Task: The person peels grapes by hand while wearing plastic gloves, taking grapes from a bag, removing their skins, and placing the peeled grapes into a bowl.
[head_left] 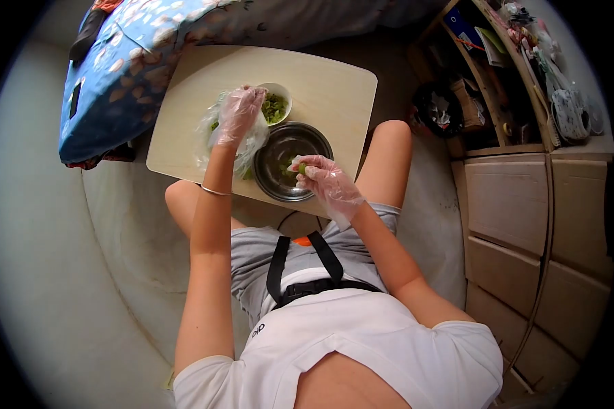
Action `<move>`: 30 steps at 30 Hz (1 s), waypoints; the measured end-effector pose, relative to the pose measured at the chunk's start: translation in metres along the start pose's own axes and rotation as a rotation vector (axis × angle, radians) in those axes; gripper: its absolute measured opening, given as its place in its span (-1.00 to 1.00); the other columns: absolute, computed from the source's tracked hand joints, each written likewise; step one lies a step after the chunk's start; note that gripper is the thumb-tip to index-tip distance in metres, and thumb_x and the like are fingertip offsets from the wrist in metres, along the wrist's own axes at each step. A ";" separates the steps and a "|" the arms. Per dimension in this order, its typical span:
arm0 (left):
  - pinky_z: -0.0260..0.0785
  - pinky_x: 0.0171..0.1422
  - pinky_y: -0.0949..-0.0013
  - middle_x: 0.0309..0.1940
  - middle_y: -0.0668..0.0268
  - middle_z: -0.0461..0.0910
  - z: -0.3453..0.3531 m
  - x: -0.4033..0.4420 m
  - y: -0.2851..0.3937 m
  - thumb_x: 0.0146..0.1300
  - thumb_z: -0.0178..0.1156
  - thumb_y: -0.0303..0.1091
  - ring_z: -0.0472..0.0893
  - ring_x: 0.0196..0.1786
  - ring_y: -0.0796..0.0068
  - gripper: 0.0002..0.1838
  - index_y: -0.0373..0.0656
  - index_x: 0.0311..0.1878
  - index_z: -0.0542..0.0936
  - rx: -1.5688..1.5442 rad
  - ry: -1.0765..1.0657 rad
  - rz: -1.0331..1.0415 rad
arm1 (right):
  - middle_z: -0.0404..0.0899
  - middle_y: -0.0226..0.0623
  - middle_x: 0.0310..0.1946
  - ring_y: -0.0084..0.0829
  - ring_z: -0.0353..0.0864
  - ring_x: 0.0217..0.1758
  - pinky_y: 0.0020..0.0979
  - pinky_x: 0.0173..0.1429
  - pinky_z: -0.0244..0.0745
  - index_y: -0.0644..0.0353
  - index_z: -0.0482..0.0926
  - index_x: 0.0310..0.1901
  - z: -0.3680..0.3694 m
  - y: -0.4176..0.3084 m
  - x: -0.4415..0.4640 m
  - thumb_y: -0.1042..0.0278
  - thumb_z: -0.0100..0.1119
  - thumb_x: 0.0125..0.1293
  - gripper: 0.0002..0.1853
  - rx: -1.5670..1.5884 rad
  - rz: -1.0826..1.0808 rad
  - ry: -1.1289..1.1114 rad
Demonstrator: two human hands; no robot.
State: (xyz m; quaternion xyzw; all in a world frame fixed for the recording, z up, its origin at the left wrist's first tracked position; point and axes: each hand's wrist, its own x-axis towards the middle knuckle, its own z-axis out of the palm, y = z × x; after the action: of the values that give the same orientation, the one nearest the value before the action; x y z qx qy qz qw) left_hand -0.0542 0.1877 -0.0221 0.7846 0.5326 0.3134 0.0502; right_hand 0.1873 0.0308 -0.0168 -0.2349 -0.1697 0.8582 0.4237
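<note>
My left hand (pixel 239 114), in a clear plastic glove, is above the table between a plastic bag and a white bowl. Its fingertips are pressed together near the rim of the white bowl (pixel 287 95); what they hold, if anything, is too small to make out. Chopped-looking green pieces (pixel 274 108) lie in that bowl. Under my left wrist spreads the clear plastic bag (pixel 207 140) with some greens inside. My right hand (pixel 327 183), also gloved, pinches a small green vegetable piece (pixel 302 168) over the steel basin (pixel 271 184). A few green bits show on the basin's bottom.
The low cream table (pixel 327 75) stands between my knees. A bed with a blue floral cover (pixel 126 75) adjoins its far left side. To the right are a black-lined bin (pixel 438 109), a wooden shelf (pixel 501 148) and cardboard boxes (pixel 506 204).
</note>
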 end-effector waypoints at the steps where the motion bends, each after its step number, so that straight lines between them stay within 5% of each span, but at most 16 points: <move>1: 0.46 -0.13 0.13 -0.31 0.04 0.66 -0.004 -0.001 0.003 0.30 0.23 -0.31 0.64 -0.23 0.02 -0.81 -0.24 -0.19 0.69 -0.070 0.036 0.032 | 0.59 -0.16 -0.01 -0.44 0.62 0.00 -0.45 0.09 0.59 0.29 0.50 0.09 0.000 0.000 0.001 0.42 0.14 0.42 -0.73 -0.001 0.000 0.000; 8: 0.47 -0.14 0.11 -0.29 0.10 0.67 -0.008 -0.005 0.001 0.27 0.25 -0.30 0.64 -0.26 0.04 -0.85 -0.13 -0.21 0.71 0.050 -0.081 -0.109 | 0.59 -0.23 -0.06 -0.48 0.61 -0.12 -0.45 0.10 0.57 0.28 0.51 0.12 0.005 0.000 0.004 0.38 0.18 0.38 -0.68 -0.074 0.014 0.065; 13: 0.48 -0.06 0.21 -0.19 0.13 0.67 0.015 -0.010 -0.019 0.26 0.25 -0.37 0.66 -0.18 0.14 -0.85 -0.15 -0.15 0.71 -0.292 -0.093 -0.122 | 0.60 -0.22 -0.07 -0.48 0.61 -0.14 -0.46 0.09 0.57 0.28 0.52 0.11 0.009 -0.002 0.002 0.39 0.19 0.37 -0.69 -0.088 0.018 0.108; 17: 0.48 -0.06 0.19 -0.13 0.13 0.64 0.001 -0.008 -0.005 0.22 0.28 -0.38 0.65 -0.18 0.13 -0.80 -0.11 -0.08 0.69 -0.137 -0.121 -0.074 | 0.60 -0.22 -0.07 -0.48 0.61 -0.13 -0.46 0.08 0.57 0.29 0.52 0.11 0.004 -0.001 0.002 0.40 0.19 0.37 -0.69 -0.094 0.030 0.104; 30: 0.45 0.05 0.09 -0.25 0.19 0.64 0.008 -0.007 0.003 0.20 0.25 -0.25 0.60 -0.10 0.14 -0.89 0.01 -0.34 0.71 0.111 -0.008 0.055 | 0.62 -0.24 -0.08 -0.48 0.62 -0.16 -0.46 0.04 0.57 0.27 0.55 0.08 0.002 0.001 0.004 0.40 0.20 0.37 -0.71 -0.161 0.042 0.121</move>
State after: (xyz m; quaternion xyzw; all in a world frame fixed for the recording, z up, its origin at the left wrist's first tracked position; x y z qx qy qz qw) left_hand -0.0489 0.1821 -0.0300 0.8020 0.5269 0.2814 0.0003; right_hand 0.1835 0.0337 -0.0166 -0.3233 -0.2070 0.8348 0.3947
